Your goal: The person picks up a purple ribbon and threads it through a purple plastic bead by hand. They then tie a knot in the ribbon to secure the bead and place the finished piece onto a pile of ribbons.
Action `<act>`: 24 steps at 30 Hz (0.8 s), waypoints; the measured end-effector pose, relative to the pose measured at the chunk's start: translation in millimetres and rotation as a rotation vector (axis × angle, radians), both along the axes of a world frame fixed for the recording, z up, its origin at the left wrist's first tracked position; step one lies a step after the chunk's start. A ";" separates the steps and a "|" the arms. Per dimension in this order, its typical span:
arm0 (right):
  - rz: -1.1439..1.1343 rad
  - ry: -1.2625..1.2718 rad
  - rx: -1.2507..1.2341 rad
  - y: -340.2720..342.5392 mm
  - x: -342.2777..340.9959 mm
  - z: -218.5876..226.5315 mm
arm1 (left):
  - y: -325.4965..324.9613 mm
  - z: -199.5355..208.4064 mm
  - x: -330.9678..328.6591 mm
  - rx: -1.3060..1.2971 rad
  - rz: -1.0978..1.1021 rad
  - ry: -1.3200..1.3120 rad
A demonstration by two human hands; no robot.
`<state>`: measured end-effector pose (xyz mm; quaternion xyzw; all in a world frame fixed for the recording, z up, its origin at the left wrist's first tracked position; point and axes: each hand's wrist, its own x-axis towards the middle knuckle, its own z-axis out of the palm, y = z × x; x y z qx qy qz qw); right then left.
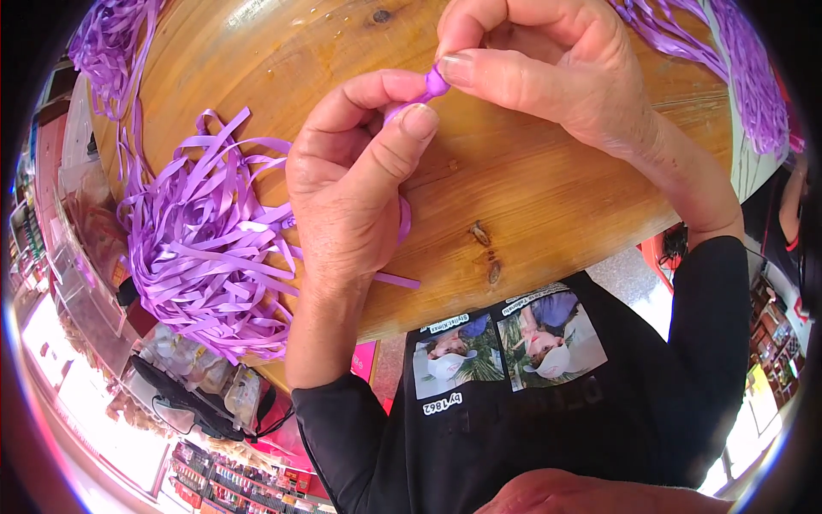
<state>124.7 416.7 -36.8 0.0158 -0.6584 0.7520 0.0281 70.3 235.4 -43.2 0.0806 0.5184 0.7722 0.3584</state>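
Note:
A purple ribbon (437,83) with a small bunched knot or fold stretches between my two hands over the wooden table. My left hand (351,176) pinches it between thumb and index finger, the other fingers curled in. My right hand (556,81) grips the upper end of the knot with thumb and fingertips, touching it from the right. A tail of ribbon (398,280) shows below my left hand, partly hidden by the wrist. Beside that hand, to the left, a big loose heap of purple ribbons (205,248) lies over the table edge.
More purple ribbons (111,60) hang at the far left of the wooden table (531,206), and another bundle (745,77) lies at the far right. A black bag (184,398) and clear plastic packages (193,355) are below the left edge. Another person's arm (792,201) shows at the right rim.

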 end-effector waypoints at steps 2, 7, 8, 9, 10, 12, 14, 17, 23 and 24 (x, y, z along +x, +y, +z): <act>0.072 0.660 0.287 6.9 -11.6 -11.2 | 1.3 -0.7 0.0 0.027 0.012 -0.033; 0.074 0.764 0.340 9.5 -15.7 -21.3 | -1.1 0.3 -3.7 -0.038 -0.013 -0.017; 0.073 0.721 0.311 9.0 -14.7 -21.0 | -1.2 0.5 -3.6 -0.048 -0.006 -0.021; 0.073 0.721 0.311 9.6 -15.7 -22.6 | -1.3 0.4 -3.4 -0.058 0.001 -0.025; 0.053 0.791 0.371 10.0 -18.7 -23.4 | -1.3 0.1 -3.4 -0.057 0.001 -0.025; 0.031 0.859 0.432 8.5 -11.3 -13.4 | -1.9 -1.5 -2.9 -0.062 0.006 -0.045; -0.140 0.220 0.452 -2.9 6.3 22.5 | -5.2 -3.4 -3.5 -0.056 0.019 -0.054; -0.179 0.516 0.772 -2.1 4.8 20.4 | -3.1 -4.7 -3.8 -0.048 0.016 -0.057; -0.120 0.622 0.999 -1.7 6.3 25.3 | -0.3 -1.3 1.8 -0.064 0.019 0.077; -0.116 0.639 1.035 -0.5 6.7 25.5 | 0.4 -0.7 1.6 -0.086 0.017 0.122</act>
